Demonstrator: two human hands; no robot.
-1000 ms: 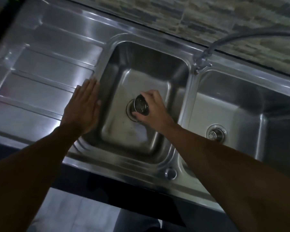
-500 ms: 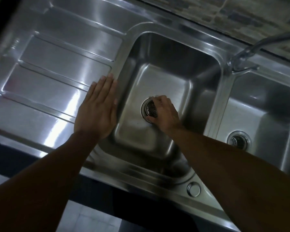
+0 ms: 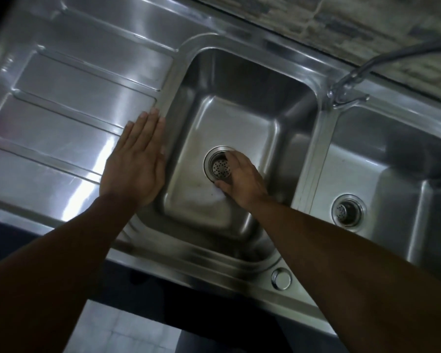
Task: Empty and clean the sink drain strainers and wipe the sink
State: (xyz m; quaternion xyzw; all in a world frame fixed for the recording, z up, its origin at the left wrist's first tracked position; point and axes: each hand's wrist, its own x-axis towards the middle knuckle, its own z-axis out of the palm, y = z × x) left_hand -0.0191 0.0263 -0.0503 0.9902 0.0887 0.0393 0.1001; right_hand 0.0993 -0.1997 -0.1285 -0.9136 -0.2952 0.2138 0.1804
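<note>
Right hand (image 3: 242, 179) is down in the left basin (image 3: 239, 115), fingers curled over the right edge of the strainer (image 3: 221, 167). Index tip on its far-right rim, thumb at the near edge of the drain ring (image 3: 206, 161). The hand covers the strainer's right side, so can't tell whether it pinches the rim or just rests there. Strainer sits in the drain, perforated bottom visible, just left of the palm, between thumb and fingers. Frame is dim and soft: holes readable, residue not. There's a pale patch on the basin floor by the thumb; can't make out what it is.

Left hand (image 3: 135, 164) lies flat, fingers straight and together, palm down on the drainboard (image 3: 61, 118) right at the basin's left rim, holding nothing.

Second strainer (image 3: 346, 211) is seated in the right basin (image 3: 392, 161), well apart from both hands. Faucet (image 3: 346, 85) stands on the far divider, its spout cut off at the right edge. Round cap (image 3: 280, 278) on the near rim between the basins. Tiled wall (image 3: 367, 29) far, floor (image 3: 127, 332) near. Both forearms run out of frame at the bottom.
</note>
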